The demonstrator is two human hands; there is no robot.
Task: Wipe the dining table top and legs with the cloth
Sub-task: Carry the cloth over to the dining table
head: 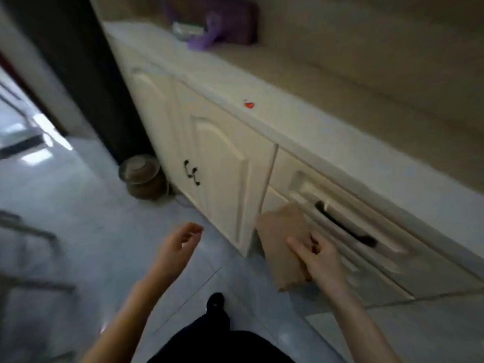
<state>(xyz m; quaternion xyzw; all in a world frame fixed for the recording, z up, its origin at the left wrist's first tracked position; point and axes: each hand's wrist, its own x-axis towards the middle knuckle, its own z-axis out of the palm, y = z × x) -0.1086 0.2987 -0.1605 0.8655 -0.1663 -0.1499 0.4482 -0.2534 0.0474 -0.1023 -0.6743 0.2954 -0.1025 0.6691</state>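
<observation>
- The right hand (pixel 318 260), lower right of centre, has its fingers curled in and its thumb laid across the front of the cloth (pixel 281 239), pinching it along its right edge.
- The cloth is a tan, folded-looking piece held in the air in front of the cabinet drawers. It touches nothing but that hand.
- By its look I judge the cloth light, soft and limp, neither slippery nor fragile. An edge pinch is enough to carry it. For wiping, a flat palm over a bunched or folded middle would press it better, and for the legs it could be wrapped round each one.
- The left hand (pixel 178 244), lower centre, holds nothing. Its fingers are loosely curled and apart, and it hangs over the pale floor (pixel 91 205).
- Grey bars (pixel 28 229) at the left edge are too blurred to tell whether they are chair or table legs. No dining table shows plainly.
- Further off, a cream cabinet (pixel 220 163) runs from upper centre to the right edge, and a round lidded jar (pixel 142 176) stands on the floor at its left end.
- At the top of the frame, the cabinet's tabletop (pixel 288 119) carries a blurred purple object (pixel 209 32).
</observation>
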